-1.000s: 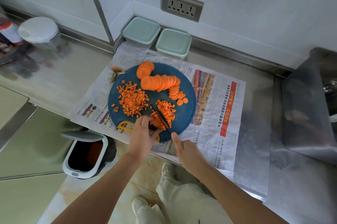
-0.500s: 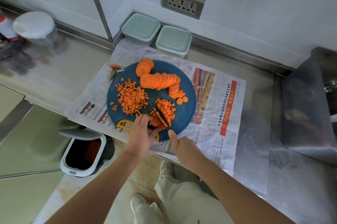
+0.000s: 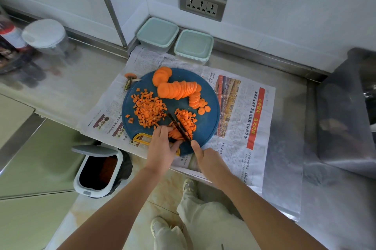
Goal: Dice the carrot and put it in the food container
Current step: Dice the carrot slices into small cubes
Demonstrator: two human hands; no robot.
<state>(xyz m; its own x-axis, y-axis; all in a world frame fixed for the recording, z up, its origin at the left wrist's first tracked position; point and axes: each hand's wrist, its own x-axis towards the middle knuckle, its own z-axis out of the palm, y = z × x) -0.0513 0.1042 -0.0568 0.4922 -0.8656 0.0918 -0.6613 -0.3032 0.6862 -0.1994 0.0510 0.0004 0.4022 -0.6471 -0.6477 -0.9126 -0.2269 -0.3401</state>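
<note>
Though 2 heaps of dice [image 3: 149, 110] lie on the board [image 3: 211, 127], the slices [image 3: 179, 89] at its far side are uncut: roughly half done, I judge. At its near edge the left hand [image 3: 162, 145] curls its fingers on strips [image 3: 175, 133]; the right hand [image 3: 205, 158] has fingers clamped on the knife [image 3: 179, 126]. Beyond the board, 2 containers [image 3: 157, 32] sit lidded, so the lids are in the way.

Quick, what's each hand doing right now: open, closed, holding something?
Left hand: fingers curled over the carrot strips, holding them on the cutting board.
Right hand: gripping the knife, blade at the strips.
</note>
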